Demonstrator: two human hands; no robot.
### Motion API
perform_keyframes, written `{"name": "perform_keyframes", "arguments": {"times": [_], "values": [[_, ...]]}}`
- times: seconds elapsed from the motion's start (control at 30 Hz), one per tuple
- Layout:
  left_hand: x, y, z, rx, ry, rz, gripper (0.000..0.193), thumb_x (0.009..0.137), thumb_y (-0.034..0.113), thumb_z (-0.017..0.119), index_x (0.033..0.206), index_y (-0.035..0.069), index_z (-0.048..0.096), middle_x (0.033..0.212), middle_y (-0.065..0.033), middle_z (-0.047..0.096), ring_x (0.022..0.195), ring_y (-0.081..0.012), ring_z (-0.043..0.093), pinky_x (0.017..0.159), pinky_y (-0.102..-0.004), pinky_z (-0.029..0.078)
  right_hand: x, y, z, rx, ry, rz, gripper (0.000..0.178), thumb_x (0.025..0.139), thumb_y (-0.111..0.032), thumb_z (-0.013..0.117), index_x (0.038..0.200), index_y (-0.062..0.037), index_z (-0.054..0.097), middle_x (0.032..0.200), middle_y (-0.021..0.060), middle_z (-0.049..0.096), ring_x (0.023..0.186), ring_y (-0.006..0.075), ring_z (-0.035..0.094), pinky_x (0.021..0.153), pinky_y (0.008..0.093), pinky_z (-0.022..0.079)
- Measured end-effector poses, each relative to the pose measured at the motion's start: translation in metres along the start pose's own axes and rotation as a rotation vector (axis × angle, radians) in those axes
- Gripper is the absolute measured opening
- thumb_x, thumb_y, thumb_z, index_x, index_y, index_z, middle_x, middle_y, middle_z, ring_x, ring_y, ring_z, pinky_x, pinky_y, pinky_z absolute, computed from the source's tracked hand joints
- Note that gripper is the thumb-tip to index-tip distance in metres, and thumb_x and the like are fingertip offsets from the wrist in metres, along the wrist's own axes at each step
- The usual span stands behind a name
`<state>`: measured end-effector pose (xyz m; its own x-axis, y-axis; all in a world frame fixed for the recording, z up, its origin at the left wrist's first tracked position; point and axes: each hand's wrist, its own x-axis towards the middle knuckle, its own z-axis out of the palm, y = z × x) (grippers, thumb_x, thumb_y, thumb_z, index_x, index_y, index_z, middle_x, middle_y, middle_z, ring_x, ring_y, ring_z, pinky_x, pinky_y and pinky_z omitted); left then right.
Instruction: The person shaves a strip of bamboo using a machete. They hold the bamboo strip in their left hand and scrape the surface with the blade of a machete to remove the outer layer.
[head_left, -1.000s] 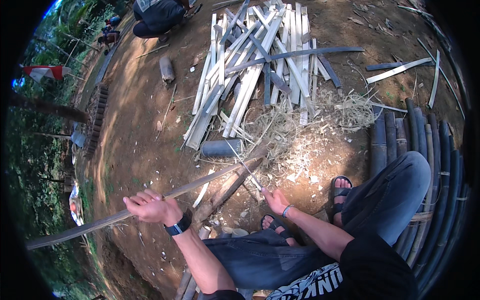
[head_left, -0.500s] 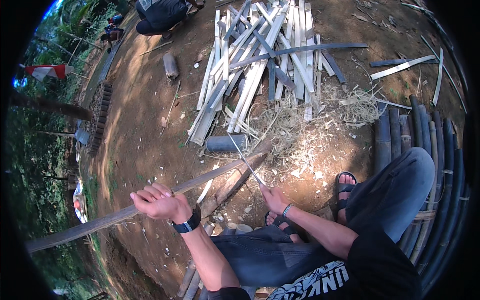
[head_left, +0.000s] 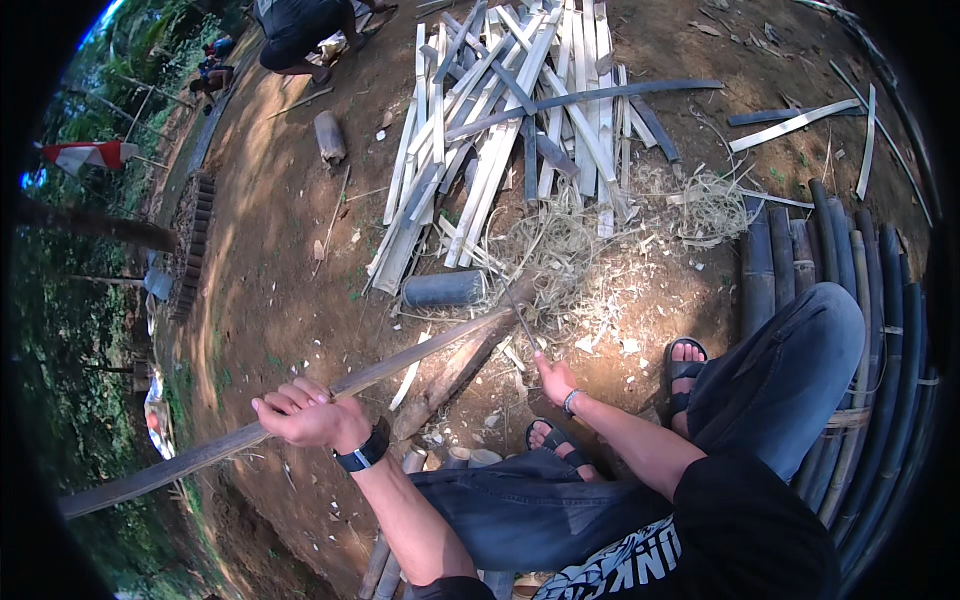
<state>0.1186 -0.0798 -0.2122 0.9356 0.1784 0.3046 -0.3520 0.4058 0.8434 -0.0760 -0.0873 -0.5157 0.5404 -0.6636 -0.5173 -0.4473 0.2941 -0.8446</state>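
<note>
A long split bamboo strip (head_left: 420, 353) slants from the lower left up to the middle. My left hand (head_left: 308, 413) is closed around it, with the fingers curled over the top. The strip's far end lies over a thick piece of wood (head_left: 455, 375) on the ground. In my right hand (head_left: 556, 380) is a knife (head_left: 524, 322) with a long thin blade, pointing away from me. Its blade is close by the strip's far end; whether it touches, I cannot tell. Pale shavings (head_left: 555, 245) lie on the soil just beyond.
A heap of split bamboo strips (head_left: 490, 130) spreads ahead. A dark bamboo section (head_left: 443, 289) lies this side of it. Bamboo poles (head_left: 885, 340) are bundled at my right. A person (head_left: 305, 40) crouches at the far left, beyond a short log (head_left: 328, 138).
My right hand has moved slightly forward, and the knife has swung to the right, to the strip's far end. My left hand keeps its hold on the strip. The view has shifted slightly.
</note>
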Motion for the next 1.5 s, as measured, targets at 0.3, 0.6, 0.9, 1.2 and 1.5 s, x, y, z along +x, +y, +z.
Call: {"name": "perform_keyframes", "arguments": {"times": [0.3,0.6,0.9,1.2,1.5], "values": [[0.013,-0.006,-0.008,0.064,0.072,-0.001,0.04,0.093,0.034,0.039,0.06,0.016,0.026,0.046,0.0015,0.024,0.037,-0.0107,0.024,0.036,-0.0255,0.019,0.049,0.032,-0.001,0.067,0.071,0.188,0.075,0.088,-0.06,0.041,0.057,0.0065,0.056,0.047,0.0179,0.05,0.049,0.0284,0.056,0.056,0.0437,0.044],[0.015,-0.008,-0.002,0.149,0.257,0.044,0.042,0.092,0.032,0.046,0.06,0.015,0.023,0.05,0.0016,0.021,0.04,-0.0122,0.024,0.038,-0.0273,0.02,0.041,0.042,0.004,-0.021,0.064,0.187,0.079,0.087,-0.061,0.043,0.059,0.0117,0.052,0.053,0.027,0.05,0.055,0.0321,0.056,0.059,0.0461,0.043],[0.028,-0.012,-0.003,0.314,0.449,0.064,0.048,0.09,0.034,0.052,0.058,0.016,0.021,0.053,0.0008,0.023,0.046,-0.0149,0.027,0.044,-0.0301,0.026,0.028,0.024,0.025,-0.069,0.054,0.074,0.079,0.087,-0.062,0.043,0.063,0.0129,0.053,0.053,0.0273,0.049,0.054,0.0315,0.056,0.058,0.0467,0.043],[0.034,-0.022,-0.011,0.435,0.487,0.1,0.051,0.086,0.045,0.056,0.068,-0.001,0.044,0.059,-0.0094,0.042,0.054,-0.0234,0.043,0.05,-0.0373,0.037,0.029,0.019,0.022,0.004,0.074,0.075,0.078,0.087,-0.062,0.043,0.062,0.0111,0.056,0.053,0.0258,0.05,0.053,0.0314,0.056,0.056,0.0449,0.043],[0.039,-0.022,-0.02,0.512,0.488,0.113,0.059,0.086,0.049,0.055,0.077,-0.01,0.048,0.062,-0.0145,0.047,0.057,-0.0265,0.047,0.053,-0.041,0.039,0.012,-0.009,0.019,-0.077,0.002,-0.012,0.078,0.087,-0.062,0.041,0.056,0.0078,0.053,0.049,0.0204,0.048,0.05,0.0311,0.053,0.056,0.0465,0.042]]}}
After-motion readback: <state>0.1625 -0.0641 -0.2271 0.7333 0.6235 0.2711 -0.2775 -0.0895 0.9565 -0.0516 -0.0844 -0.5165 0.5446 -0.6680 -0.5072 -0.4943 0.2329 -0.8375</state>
